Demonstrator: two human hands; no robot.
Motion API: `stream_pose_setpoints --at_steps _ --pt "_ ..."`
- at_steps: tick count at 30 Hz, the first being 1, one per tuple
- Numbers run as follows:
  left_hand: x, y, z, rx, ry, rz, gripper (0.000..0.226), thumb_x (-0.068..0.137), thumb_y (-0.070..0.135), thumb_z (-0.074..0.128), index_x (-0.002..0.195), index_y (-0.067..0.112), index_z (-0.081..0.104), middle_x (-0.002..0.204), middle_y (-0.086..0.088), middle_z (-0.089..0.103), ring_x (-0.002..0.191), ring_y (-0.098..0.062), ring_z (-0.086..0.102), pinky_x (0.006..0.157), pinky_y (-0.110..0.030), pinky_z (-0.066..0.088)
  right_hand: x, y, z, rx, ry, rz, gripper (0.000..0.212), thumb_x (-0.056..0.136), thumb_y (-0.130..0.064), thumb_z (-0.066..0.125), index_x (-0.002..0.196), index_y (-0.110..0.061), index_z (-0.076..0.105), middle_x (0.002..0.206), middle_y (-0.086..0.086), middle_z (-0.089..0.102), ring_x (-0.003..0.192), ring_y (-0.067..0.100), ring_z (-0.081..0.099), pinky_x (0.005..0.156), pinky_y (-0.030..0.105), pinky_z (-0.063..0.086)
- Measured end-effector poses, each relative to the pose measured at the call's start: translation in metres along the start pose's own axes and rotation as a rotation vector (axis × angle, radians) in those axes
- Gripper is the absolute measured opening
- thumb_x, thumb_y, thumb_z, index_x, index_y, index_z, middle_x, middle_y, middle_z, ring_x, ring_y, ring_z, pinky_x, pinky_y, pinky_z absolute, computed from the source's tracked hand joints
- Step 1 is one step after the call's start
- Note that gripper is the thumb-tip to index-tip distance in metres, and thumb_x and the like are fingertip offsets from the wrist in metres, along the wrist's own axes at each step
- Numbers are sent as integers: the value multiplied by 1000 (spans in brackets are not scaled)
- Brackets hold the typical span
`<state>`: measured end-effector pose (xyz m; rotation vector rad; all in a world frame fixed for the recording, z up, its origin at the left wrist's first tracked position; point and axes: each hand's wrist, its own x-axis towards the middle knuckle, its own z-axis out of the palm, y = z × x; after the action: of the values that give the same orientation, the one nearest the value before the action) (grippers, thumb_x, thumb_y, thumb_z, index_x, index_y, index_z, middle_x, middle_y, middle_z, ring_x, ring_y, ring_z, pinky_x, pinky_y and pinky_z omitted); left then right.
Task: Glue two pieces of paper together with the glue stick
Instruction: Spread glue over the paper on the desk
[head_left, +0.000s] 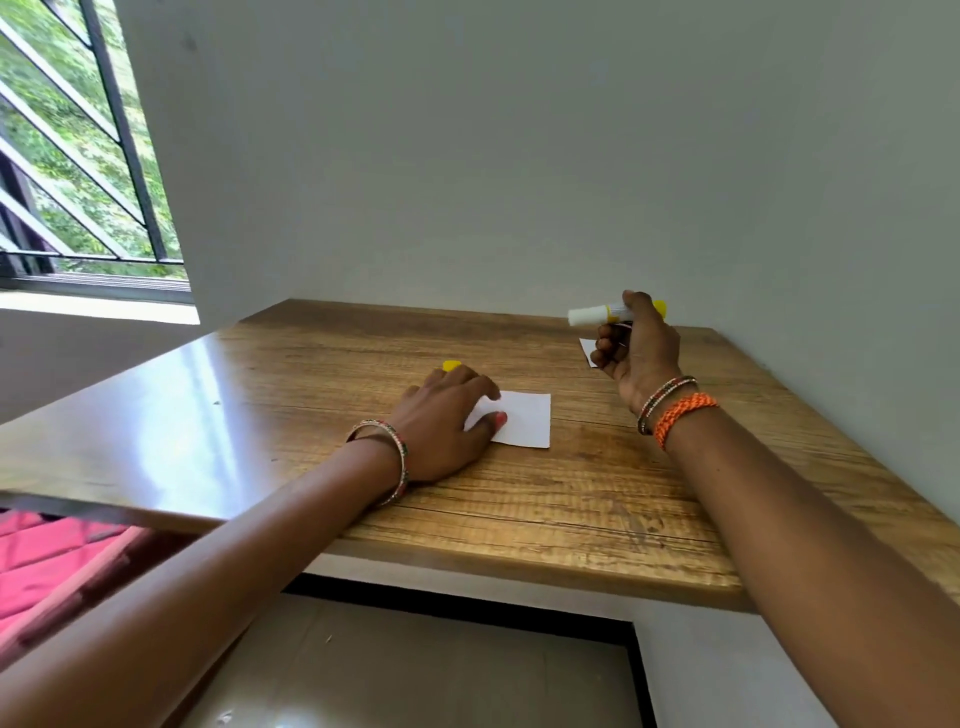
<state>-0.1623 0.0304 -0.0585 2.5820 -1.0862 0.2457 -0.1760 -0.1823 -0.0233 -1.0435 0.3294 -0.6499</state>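
Note:
A white paper square (522, 420) lies flat in the middle of the wooden table (291, 395). My left hand (447, 415) rests on its left edge, thumb and fingers pressing it down. My right hand (636, 343) hovers above the table's far right, closed around a glue stick (597, 314) held sideways, its white uncapped end pointing left and its yellow base sticking out to the right. A second white paper piece (588, 351) shows partly behind that hand; I cannot tell whether the fingers hold it. A yellow cap (451, 365) sits just beyond my left fingers.
The table fits into a corner, with grey walls (519, 156) behind and to the right. A barred window (78, 156) is at the left. Pink bedding (47, 566) lies below the table's left edge.

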Motion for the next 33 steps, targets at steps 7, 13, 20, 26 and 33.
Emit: stream_pose_setpoints --at_steps 7,13,20,26,33 --pt "30 -24 -2 -132 -5 -225 38 98 40 27 115 17 52 125 -8 50 120 -28 42 98 -43 34 4 5 1 -82 13 -12 21 88 -28 55 76 -11 54 60 4 51 47 11 43 50 24 39" --pt "47 -35 4 -61 -25 -227 37 98 34 29 121 16 52 126 -8 52 120 -28 44 101 -42 35 14 12 6 -151 5 -46 24 88 -29 55 72 -12 55 58 5 51 43 11 43 42 20 35" --pt "35 -48 -24 -417 -390 -212 47 91 43 48 135 30 37 129 5 45 118 -17 43 102 -35 32 13 12 7 -118 -23 -24 23 90 -29 54 75 -12 54 60 6 52 42 10 42 38 16 32" --pt "28 -41 -18 -333 -376 -218 62 80 59 55 134 39 34 133 3 45 116 -19 44 97 -36 37 3 16 8 -204 -180 59 17 87 -31 63 86 -14 60 70 2 58 54 10 49 43 20 42" --pt "24 -32 -9 -243 -179 -256 71 74 63 59 129 25 34 136 -2 44 121 -22 45 101 -38 37 -17 23 22 -293 -274 67 10 83 -18 68 80 -12 60 63 2 51 52 11 45 50 24 40"
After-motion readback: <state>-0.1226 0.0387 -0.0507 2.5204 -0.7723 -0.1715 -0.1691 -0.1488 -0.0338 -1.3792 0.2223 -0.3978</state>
